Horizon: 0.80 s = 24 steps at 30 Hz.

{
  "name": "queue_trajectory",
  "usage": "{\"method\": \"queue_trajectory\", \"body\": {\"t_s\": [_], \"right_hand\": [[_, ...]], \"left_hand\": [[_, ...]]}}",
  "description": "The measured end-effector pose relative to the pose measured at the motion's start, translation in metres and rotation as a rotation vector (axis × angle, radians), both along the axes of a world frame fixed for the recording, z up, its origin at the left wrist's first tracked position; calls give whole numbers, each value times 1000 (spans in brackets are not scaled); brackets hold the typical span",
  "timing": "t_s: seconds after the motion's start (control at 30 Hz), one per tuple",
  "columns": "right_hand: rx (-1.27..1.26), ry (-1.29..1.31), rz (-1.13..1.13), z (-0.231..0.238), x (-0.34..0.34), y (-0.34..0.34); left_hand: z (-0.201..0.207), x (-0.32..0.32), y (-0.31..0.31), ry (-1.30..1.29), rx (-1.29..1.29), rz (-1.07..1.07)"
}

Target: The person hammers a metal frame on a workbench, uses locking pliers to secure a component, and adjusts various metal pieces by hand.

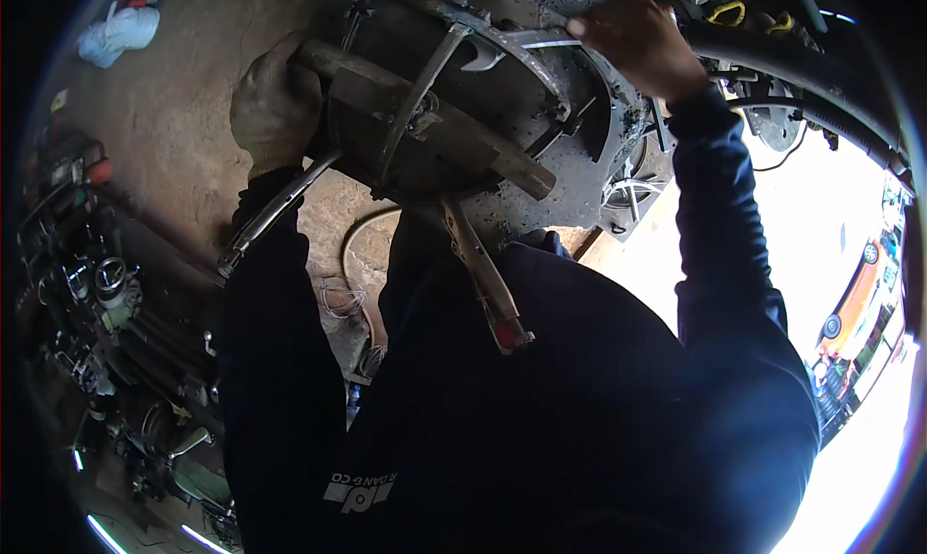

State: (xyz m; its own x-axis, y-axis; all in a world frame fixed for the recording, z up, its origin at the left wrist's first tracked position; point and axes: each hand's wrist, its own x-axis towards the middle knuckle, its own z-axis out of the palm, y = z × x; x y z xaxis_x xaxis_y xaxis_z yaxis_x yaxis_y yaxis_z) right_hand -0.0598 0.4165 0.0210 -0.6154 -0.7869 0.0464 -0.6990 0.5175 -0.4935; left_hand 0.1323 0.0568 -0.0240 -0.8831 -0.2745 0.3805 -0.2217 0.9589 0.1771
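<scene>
A round metal frame (415, 90) of curved bars lies on a dark metal worktop (555, 211) in front of me. Across it runs a straight steel bar (521, 170). My left hand (277, 105), which looks gloved, is closed around the far-left end of this bar. My right hand (645, 44) pinches the end of a flat, light metal piece (541, 38) that reaches over the frame's curved rim. One pair of locking pliers (280, 206) sticks out by my left forearm. A second pair of locking pliers (483, 279) points toward my body from the frame's near edge.
Dark grit and metal bits (570, 76) are scattered on the worktop. A thick dark hose (801, 61) bends along the right. Machines and tools (111, 284) crowd the left. A light cloth bundle (118, 34) lies far left. An orange car (855, 298) stands outside in bright light.
</scene>
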Motion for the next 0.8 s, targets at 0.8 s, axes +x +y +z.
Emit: {"method": "queue_trajectory", "body": {"t_s": [0.8], "right_hand": [[486,-41,590,63,-58,-146]], "left_hand": [[1,-6,2,-28,107,25]]}}
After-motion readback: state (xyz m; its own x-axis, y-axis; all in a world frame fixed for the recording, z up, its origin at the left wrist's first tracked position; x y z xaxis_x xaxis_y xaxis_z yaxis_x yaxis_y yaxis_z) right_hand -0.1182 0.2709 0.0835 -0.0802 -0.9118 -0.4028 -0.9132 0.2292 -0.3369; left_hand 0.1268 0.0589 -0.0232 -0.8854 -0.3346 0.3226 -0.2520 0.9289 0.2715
